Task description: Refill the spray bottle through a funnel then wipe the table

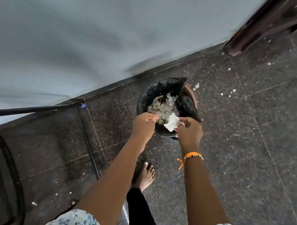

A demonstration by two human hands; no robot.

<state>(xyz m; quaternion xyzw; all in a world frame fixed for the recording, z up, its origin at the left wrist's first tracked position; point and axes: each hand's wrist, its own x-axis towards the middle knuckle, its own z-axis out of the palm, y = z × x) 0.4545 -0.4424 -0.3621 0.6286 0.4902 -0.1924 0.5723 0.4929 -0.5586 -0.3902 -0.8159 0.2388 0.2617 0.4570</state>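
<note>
Both my hands reach out over a round waste bin (192, 97) lined with a black bag, standing on the floor by the wall. My right hand (189, 130) pinches a crumpled white paper tissue (171, 124) above the bin's near edge. My left hand (145, 121) hovers beside it with fingertips pinched together; nothing is visible in it. The bin holds several white scraps and some dark waste. No spray bottle, funnel or table shows in this view.
A pale wall (69, 37) runs diagonally at the upper left. The dark speckled tile floor (252, 143) carries white specks. A black metal chair frame (85, 134) stands at the left. A dark wooden door frame (256, 32) sits at the upper right. My bare foot (145, 175) is near the bin.
</note>
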